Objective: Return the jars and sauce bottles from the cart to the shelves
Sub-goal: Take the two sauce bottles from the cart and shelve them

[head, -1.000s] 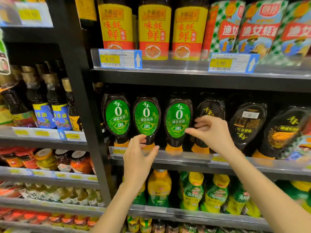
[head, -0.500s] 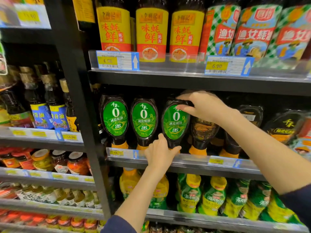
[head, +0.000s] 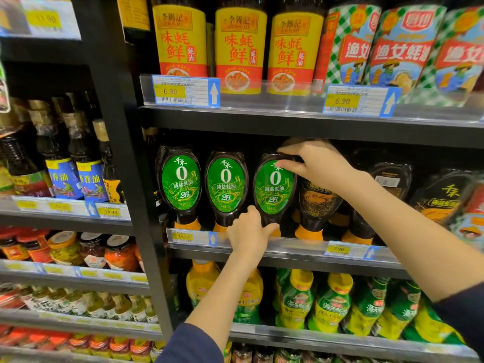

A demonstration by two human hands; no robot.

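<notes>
Three dark squeeze bottles with green oval labels stand cap-down on the middle shelf [head: 288, 248]. I hold the rightmost green-label bottle [head: 273, 191] with both hands. My left hand [head: 248, 233] grips its lower neck near the orange cap. My right hand [head: 315, 163] clasps its top end. To the left stand the second green-label bottle [head: 225, 186] and the third one [head: 180, 183]. Right of the held bottle, dark bottles with gold labels [head: 318, 205] stand partly hidden behind my right forearm.
Tall yellow-labelled sauce bottles [head: 238, 48] and checked-label bottles [head: 398, 48] fill the shelf above. Green and yellow squeeze bottles [head: 332, 305] fill the shelf below. A black upright post [head: 125, 179] divides off the left bay with sesame oil bottles [head: 65, 176] and jars [head: 91, 248].
My right hand rose from the gold-label bottle to the top of the rightmost green-label bottle. My left hand slid right from the middle bottle's base to grip that same bottle's neck.
</notes>
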